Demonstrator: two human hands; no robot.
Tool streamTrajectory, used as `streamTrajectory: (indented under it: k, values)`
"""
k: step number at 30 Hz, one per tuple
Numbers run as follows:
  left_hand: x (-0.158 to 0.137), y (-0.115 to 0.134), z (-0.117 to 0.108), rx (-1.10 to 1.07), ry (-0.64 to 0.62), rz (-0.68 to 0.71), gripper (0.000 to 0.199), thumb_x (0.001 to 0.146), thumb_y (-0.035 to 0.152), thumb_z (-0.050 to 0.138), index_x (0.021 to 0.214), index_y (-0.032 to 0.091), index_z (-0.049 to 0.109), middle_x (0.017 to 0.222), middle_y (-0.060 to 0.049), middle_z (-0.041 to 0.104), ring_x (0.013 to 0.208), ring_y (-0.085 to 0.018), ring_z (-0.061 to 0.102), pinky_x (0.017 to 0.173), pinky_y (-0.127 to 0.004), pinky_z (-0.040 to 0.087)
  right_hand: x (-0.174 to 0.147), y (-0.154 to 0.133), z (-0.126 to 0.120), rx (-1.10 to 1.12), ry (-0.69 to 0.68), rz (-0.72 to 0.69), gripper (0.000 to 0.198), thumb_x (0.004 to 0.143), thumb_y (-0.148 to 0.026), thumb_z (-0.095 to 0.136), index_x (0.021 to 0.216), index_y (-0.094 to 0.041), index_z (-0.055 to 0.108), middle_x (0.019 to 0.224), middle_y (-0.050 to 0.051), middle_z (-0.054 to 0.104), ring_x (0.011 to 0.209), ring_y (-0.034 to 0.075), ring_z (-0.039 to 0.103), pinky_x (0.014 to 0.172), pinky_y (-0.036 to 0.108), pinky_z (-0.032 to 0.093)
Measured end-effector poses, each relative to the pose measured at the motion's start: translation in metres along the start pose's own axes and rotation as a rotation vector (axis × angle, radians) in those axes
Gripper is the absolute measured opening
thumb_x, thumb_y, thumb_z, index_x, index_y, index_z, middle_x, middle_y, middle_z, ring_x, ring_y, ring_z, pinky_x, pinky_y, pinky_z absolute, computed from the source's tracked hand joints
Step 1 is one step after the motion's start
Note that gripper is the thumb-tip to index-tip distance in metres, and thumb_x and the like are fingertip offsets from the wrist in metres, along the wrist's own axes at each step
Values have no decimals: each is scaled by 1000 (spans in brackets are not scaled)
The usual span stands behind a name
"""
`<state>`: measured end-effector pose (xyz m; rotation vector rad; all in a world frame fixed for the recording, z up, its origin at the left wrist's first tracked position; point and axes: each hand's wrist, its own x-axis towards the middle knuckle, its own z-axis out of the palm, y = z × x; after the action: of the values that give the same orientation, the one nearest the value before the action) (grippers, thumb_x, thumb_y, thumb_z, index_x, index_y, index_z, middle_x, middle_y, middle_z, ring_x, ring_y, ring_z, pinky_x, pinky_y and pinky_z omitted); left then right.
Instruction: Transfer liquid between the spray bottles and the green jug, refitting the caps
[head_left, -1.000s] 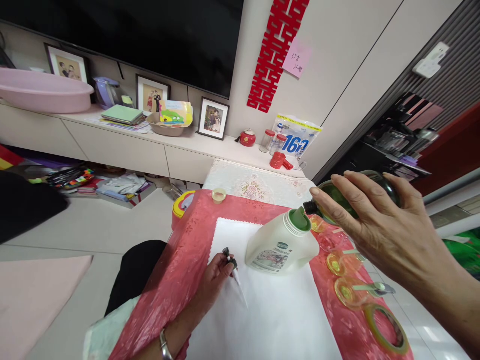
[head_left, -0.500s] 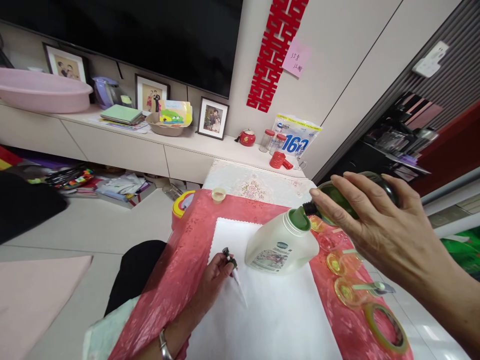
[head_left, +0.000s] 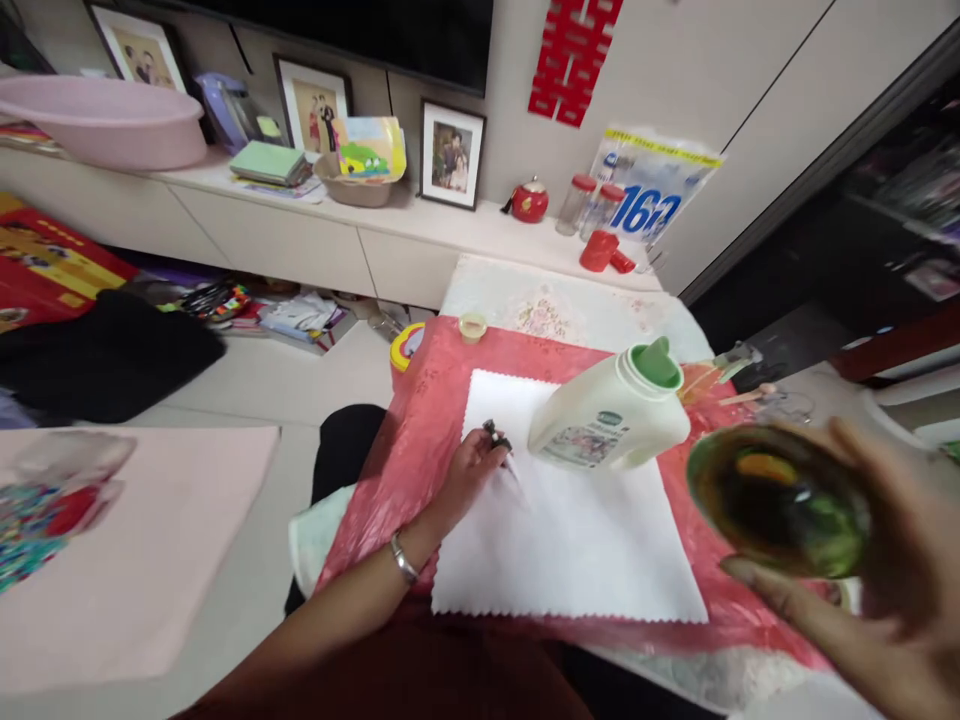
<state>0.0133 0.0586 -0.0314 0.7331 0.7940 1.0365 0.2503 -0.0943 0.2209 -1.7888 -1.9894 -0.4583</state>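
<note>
Holding, right hand (head_left: 900, 600): green bottle (head_left: 780, 500), fingers and thumb wrapped round its sides; both blurred. Base faces camera.
Bottle spot: over red plastic cover (head_left: 424, 430), right side of table, apart from jug; mouth not visible.
Left hand (head_left: 480, 462): thumb and fingers pinching dark-topped dropper (head_left: 496, 436); pale tip blurred, points down toward white sheet.
Left wrist: silver bracelet (head_left: 403, 557).
Jug (head_left: 607, 420): cream, labelled, green spout (head_left: 658, 362) showing at neck; stands on white sheet, just beyond left hand, to its right.
White sheet (head_left: 577, 545): wavy-edged, flat on red plastic cover.
Small cup (head_left: 472, 327): clear, far left corner of cover.
Behind jug, right: orange cups (head_left: 697, 382), partly hidden, details unclear.
Cabinet top: red pot (head_left: 529, 202), red-lidded jars (head_left: 576, 205).
</note>
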Motion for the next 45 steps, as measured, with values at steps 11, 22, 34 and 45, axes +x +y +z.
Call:
streamTrajectory:
  k: [11, 22, 34, 45]
  values:
    - [-24, 46, 4, -205, 115, 13, 42, 65, 39, 91, 89, 16, 66, 93, -2, 71, 84, -15, 69, 82, -32, 57, -108, -52, 125, 142, -321, 226, 66, 95, -42, 52, 156, -24, 32, 141, 13, 48, 125, 33, 51, 100, 53, 49]
    - [-42, 66, 23, -175, 94, 143, 41, 65, 34, 93, 92, 18, 68, 93, 0, 70, 84, -15, 70, 79, -31, 58, -99, -68, 137, 230, -313, 303, 85, 84, -33, 67, 158, -30, 25, 142, 10, 47, 127, 33, 49, 99, 57, 50]
    - [-60, 43, 25, -53, -72, 132, 32, 78, 29, 84, 106, 23, 71, 101, -1, 73, 96, -14, 69, 89, -29, 55, -94, -88, 143, 366, -334, 354, 107, 77, -25, 81, 161, -34, 15, 146, 8, 44, 129, 30, 48, 103, 53, 49]
    - [-61, 38, 17, -8, -103, 50, 34, 79, 35, 85, 107, 22, 72, 104, -4, 73, 98, -17, 69, 92, -31, 53, -95, -95, 144, 426, -401, 426, 110, 76, -23, 86, 158, -40, 15, 146, 5, 44, 129, 28, 49, 104, 52, 50]
